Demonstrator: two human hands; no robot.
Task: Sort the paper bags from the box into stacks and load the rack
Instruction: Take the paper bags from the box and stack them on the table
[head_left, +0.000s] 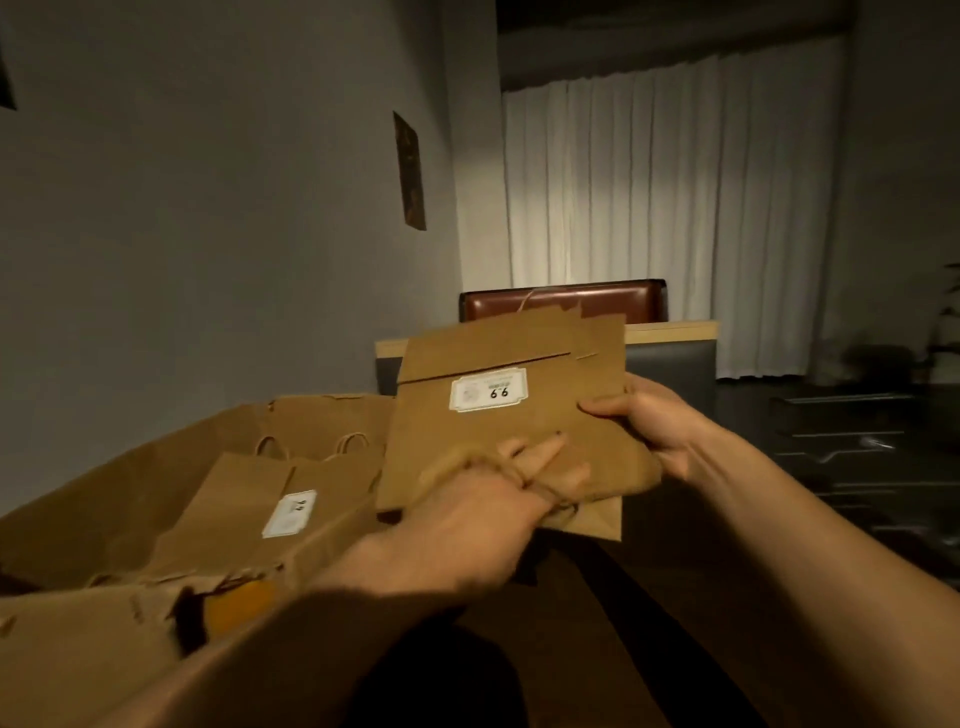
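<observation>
Brown paper bags (511, 415) were pinched flat between your left hand (467, 525) and right hand (652, 423), label up, probably for sorting. More lay in the box (104, 499).

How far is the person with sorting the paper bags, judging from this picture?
Done: nothing can be confirmed; no finished stack or rack is in view. In hand: the left hand and right hand hold a small bundle of folded bags, white label facing the camera. Left: more bags lie in the open box, one showing a similar label, so sorting and loading remain.
</observation>
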